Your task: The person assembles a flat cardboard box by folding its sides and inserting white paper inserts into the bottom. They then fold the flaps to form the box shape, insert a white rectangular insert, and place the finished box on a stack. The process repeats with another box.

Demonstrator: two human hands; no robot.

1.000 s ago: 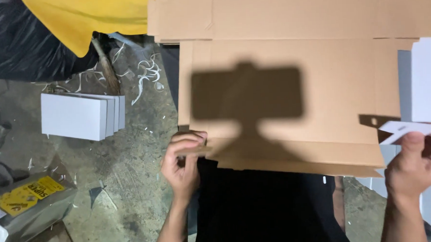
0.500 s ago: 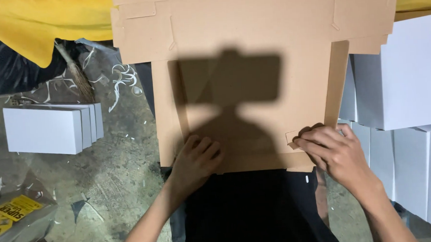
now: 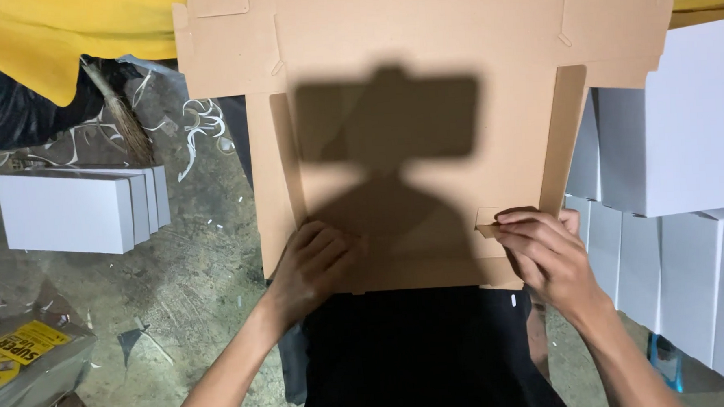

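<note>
We press our left hand [image 3: 312, 267] flat, fingers spread, on the unfolded brown cardboard sheet [image 3: 422, 87] that lies over our lap. Our right hand [image 3: 543, 257] pinches a small tab [image 3: 486, 220] at its right edge, probably between thumb and fingertips. White boxes [image 3: 668, 141] stand just beside.

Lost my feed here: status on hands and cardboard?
Left hand flat on cardboard sheet. Right hand pinching its small tab. White boxes close right.

Left hand [image 3: 312, 267] flat, palm down; right hand [image 3: 547, 256] fingers curled, pinching.
</note>
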